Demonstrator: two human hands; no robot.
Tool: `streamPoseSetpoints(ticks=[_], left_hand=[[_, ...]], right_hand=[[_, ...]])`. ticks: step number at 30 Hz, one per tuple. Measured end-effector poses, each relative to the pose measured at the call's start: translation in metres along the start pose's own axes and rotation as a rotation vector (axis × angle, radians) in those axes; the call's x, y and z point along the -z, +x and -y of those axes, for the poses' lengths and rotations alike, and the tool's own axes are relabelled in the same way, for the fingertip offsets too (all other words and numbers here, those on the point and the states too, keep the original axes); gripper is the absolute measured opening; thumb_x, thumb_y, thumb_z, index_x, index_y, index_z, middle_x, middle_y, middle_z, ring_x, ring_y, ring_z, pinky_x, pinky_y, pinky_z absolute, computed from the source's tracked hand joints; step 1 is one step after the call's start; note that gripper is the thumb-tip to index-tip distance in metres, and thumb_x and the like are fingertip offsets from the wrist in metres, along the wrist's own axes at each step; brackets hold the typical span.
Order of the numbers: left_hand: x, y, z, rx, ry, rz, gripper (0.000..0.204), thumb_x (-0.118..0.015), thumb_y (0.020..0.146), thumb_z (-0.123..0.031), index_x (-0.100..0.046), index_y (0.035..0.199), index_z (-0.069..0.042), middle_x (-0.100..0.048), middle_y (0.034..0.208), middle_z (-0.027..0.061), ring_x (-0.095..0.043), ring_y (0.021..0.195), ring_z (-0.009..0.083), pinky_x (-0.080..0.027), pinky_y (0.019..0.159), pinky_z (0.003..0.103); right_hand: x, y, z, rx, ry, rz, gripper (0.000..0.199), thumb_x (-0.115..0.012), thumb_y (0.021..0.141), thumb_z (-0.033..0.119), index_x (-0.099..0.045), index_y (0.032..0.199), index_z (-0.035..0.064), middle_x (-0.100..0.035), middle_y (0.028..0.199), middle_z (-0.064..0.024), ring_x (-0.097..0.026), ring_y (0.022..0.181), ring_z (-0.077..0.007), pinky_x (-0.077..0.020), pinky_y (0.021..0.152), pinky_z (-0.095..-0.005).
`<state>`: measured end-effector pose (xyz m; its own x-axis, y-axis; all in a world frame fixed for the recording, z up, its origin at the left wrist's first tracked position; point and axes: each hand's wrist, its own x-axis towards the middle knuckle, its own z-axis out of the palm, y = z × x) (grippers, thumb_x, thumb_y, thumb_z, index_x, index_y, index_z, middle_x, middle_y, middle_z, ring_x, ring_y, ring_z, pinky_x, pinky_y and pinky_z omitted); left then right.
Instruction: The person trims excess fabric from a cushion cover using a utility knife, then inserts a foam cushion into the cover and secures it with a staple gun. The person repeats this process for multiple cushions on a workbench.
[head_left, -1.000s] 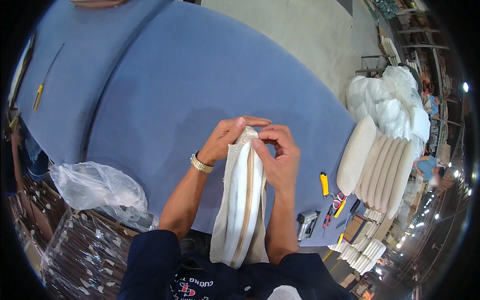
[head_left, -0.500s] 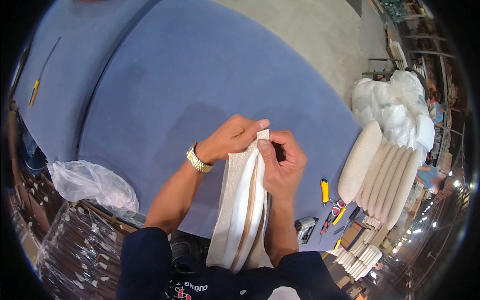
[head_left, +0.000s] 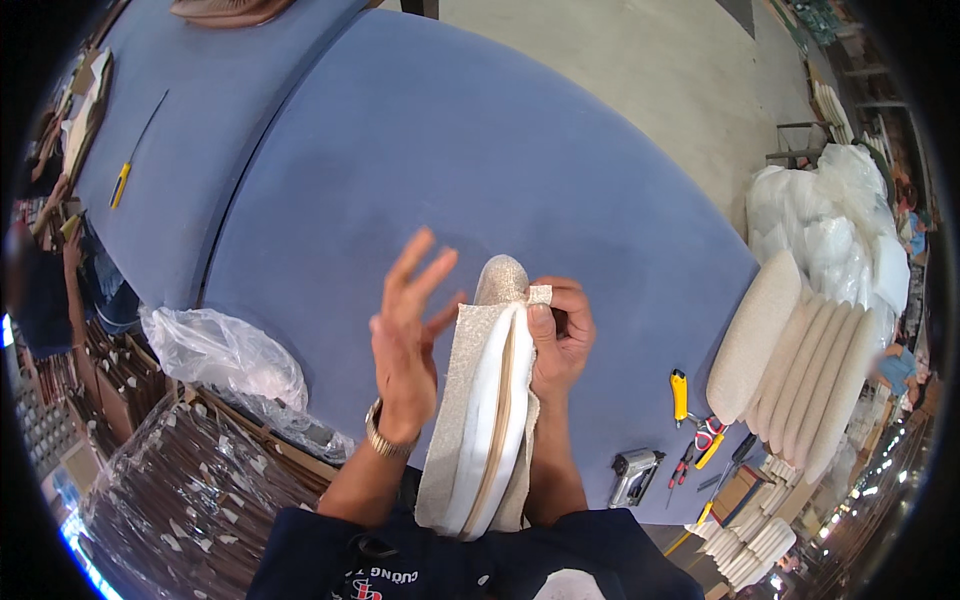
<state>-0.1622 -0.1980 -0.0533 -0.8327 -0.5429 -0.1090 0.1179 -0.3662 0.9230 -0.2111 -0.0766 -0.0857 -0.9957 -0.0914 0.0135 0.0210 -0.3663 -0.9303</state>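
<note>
A long upholstered pad stands between my arms, its narrow end toward the table. Beige woven fabric (head_left: 445, 440) wraps its outside, with white padding (head_left: 470, 440) and a thin tan strip (head_left: 499, 410) showing in the open middle. My right hand (head_left: 562, 350) pinches the fabric edge at the far end, thumb on top. Off to the left of the pad, my left hand (head_left: 405, 345) is raised with its fingers spread, holding nothing. A rounded fabric-covered tip (head_left: 502, 278) shows beyond the pad's far end.
On the blue table (head_left: 480, 150), a staple gun (head_left: 634, 476), yellow utility knife (head_left: 680, 396) and red-handled pliers (head_left: 708, 434) lie at right, beside beige pads (head_left: 752, 340). A yellow-handled screwdriver (head_left: 121, 186) lies far left. Clear plastic (head_left: 225, 350) covers the near-left edge. Another person (head_left: 50, 280) stands left.
My left hand has let go of the fabric at the far end and moved left, fingers spreading. My right hand keeps its pinch. The view has shifted, showing more on the left.
</note>
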Motion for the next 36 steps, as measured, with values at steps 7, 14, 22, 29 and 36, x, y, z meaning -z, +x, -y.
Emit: streamPoseSetpoints(ticks=[7,14,22,29,36], left_hand=[[-0.006,-0.019,-0.009,-0.163,0.654,0.086,0.038,-0.064,0.094,-0.001,-0.064,0.131,0.005,-0.066,0.131,0.0219,-0.065,0.122,0.0293,-0.051,0.103,0.037],[-0.01,0.0,-0.001,-0.182,0.655,0.022,0.036,-0.064,0.089,0.0,-0.068,0.124,0.003,-0.071,0.122,0.0194,-0.07,0.114,0.0279,-0.053,0.098,0.037],[-0.033,0.014,-0.005,-0.219,0.638,0.043,0.052,-0.078,0.091,-0.034,-0.068,0.118,0.01,-0.074,0.104,0.0201,-0.071,0.089,0.0308,-0.054,0.083,0.042],[-0.04,0.023,-0.019,-0.251,0.885,0.32,0.045,-0.071,0.095,-0.029,-0.068,0.121,0.008,-0.074,0.11,0.0218,-0.07,0.092,0.0311,-0.056,0.084,0.042],[-0.036,0.03,-0.025,-0.344,1.065,0.379,0.049,-0.067,0.096,-0.035,-0.069,0.121,0.007,-0.073,0.112,0.0249,-0.071,0.097,0.0381,-0.055,0.086,0.043]], right_hand=[[-0.008,0.004,-0.006,0.115,-0.125,0.037,0.01,-0.073,0.092,0.005,-0.068,0.098,-0.0003,-0.065,0.105,-0.0095,-0.06,0.087,-0.0118,-0.048,0.077,-0.0255],[-0.011,0.042,0.009,-0.174,-0.294,0.122,0.007,-0.069,0.092,0.003,-0.07,0.097,-0.0006,-0.07,0.09,-0.0062,-0.063,0.081,-0.0108,-0.052,0.073,-0.0276],[-0.028,0.042,-0.015,0.077,-0.245,0.053,0.009,-0.068,0.095,0.012,-0.063,0.093,0.0045,-0.059,0.09,-0.0028,-0.056,0.082,-0.0147,-0.0474,0.072,-0.0317],[-0.009,0.055,-0.006,0.146,-0.503,0.084,0.016,-0.072,0.086,0.011,-0.058,0.088,0.003,-0.056,0.099,-0.0107,-0.057,0.083,-0.0257,-0.0466,0.072,-0.0398],[-0.005,0.072,-0.005,0.183,-0.533,0.077,0.022,-0.076,0.08,0.011,-0.056,0.074,0.0042,-0.057,0.084,-0.0083,-0.058,0.081,-0.0268,-0.0443,0.068,-0.0411]])
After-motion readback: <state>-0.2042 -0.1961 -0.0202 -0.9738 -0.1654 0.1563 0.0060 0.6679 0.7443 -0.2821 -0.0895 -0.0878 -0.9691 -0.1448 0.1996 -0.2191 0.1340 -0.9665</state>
